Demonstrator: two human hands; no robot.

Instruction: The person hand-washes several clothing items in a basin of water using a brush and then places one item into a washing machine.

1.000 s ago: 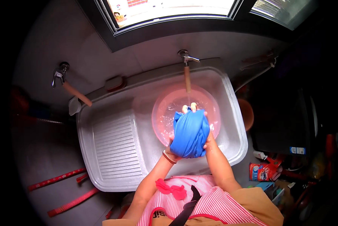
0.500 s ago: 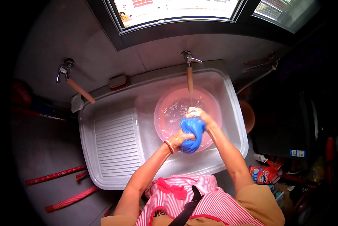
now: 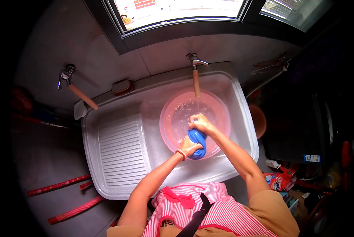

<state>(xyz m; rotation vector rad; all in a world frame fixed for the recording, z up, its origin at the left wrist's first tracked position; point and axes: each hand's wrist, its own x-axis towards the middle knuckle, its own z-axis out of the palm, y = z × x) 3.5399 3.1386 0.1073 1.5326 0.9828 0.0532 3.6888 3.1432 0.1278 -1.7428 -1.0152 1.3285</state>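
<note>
A wet blue cloth (image 3: 197,137), bunched and twisted into a thick roll, is held over the near part of a round pink basin (image 3: 164,130). My left hand (image 3: 189,146), with a beaded bracelet at the wrist, is wrapped round the cloth's lower end. Higher up, my right hand (image 3: 201,122) grips the other end in a closed fist. Water runs into the basin from a tap (image 3: 196,77) with a tan hose piece on its spout, just beyond the right hand. Rippling water shows in the basin.
The basin stands in a grey sink (image 3: 246,138) with a ribbed washboard (image 3: 119,152) on its left. A second tap (image 3: 68,75) with a hose and a brush (image 3: 122,87) are by the back wall. Red packets (image 3: 277,179) and a dark appliance (image 3: 299,130) are at the right.
The cloth has gone from a loose, wide bundle to a tighter, narrower twist. My right hand has turned and shifted slightly on its upper end, and the view has moved a little.
</note>
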